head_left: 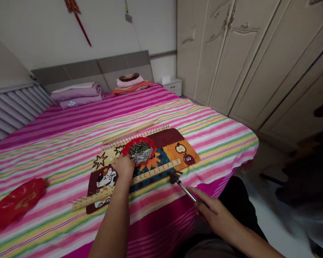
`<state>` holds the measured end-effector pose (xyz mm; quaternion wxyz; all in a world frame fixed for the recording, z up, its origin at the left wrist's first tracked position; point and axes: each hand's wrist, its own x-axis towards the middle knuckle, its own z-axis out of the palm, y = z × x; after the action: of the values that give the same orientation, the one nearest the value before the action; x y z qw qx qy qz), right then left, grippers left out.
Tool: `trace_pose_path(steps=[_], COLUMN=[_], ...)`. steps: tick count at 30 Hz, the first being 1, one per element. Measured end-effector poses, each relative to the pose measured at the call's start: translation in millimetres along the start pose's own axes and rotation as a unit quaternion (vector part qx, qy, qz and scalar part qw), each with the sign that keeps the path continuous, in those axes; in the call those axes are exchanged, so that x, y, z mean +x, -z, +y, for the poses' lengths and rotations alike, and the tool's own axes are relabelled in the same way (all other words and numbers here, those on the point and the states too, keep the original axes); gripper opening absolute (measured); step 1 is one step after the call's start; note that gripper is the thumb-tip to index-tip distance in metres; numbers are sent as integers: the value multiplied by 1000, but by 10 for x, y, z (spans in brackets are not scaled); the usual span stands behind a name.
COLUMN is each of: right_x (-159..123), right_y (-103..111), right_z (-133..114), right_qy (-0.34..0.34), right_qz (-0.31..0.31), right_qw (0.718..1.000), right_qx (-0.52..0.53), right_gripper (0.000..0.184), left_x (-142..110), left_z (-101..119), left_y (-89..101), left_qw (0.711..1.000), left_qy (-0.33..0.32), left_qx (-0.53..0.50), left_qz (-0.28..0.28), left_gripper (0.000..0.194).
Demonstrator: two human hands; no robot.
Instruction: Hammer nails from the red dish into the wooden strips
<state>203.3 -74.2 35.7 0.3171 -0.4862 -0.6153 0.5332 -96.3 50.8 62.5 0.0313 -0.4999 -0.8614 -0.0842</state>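
My left hand (123, 166) is at the near left rim of a red scalloped bowl (126, 146), its fingers curled in and their tips partly hidden. A heap of metal nails (141, 152) fills the bowl. In my right hand (211, 211) is a hammer (187, 190), gripped by its shiny metal handle, its dark head pointing forward left over the bed's near side. Just in front of the hammer head lies a wooden strip (153, 171) with a row of nails standing up in it. It crosses a patterned mat (190, 145) that also carries the bowl.
Behind the bowl lies another nail-studded strip (134, 137), with a plain wooden strip (130, 131) beyond it. At the left, a red dish (18, 202) rests on the striped bedcover (218, 134). Folded bedding (79, 96) is by the headboard; wardrobes (239, 68) stand at the right.
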Motion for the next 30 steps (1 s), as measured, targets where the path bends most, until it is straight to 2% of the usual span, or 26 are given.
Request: trace_pose_path(steps=[4, 7, 10, 12, 14, 17, 19, 21, 24, 27, 30], right_x=[-9, -7, 4, 11, 15, 12, 4, -5, -16, -17, -14], right_y=[10, 0, -12, -19, -27, -47, -65, -83, -99, -103, -109], right_z=[61, 102, 114, 111, 107, 104, 102, 97, 73, 33, 4], right_qy=[-1, -8, -5, -2, 1, 4, 4, 3, 6, 5, -7], right_qz=[13, 17, 12, 7, 7, 6, 4, 4, 3, -12, -26], right_qw=[1000, 1000, 1000, 1000, 1000, 1000, 1000, 1000, 1000, 999, 999], right_qx=[2, -7, -8, -6, -1, 9, 16, 21, 30, 37, 29], right_gripper=[50, 52, 51, 51, 51, 50, 48, 47, 45, 45, 46], left_x=[89, 131, 147, 130, 83, -35, -130, -223, -349, -476, -605], left_z=[56, 38, -45, -136, -238, -361, -415, -466, -577, -718, -814], left_y=[-90, -78, -24, 7, 22, 27, 33, 48, 84, 136, 202], left_qw=[998, 997, 998, 994, 975, 917, 883, 865, 875, 912, 944], left_qy=[-34, -37, -24, -4, 16, 33, 45, 55, 62, 66, 71], left_qx=[44, 36, -15, -93, -212, -389, -460, -492, -473, -401, -313], left_qz=[-35, -53, -55, -54, -66, -83, -81, -80, -75, -61, -80], left_gripper=[27, 26, 21, 18, 17, 24, 31, 36, 37, 30, 24])
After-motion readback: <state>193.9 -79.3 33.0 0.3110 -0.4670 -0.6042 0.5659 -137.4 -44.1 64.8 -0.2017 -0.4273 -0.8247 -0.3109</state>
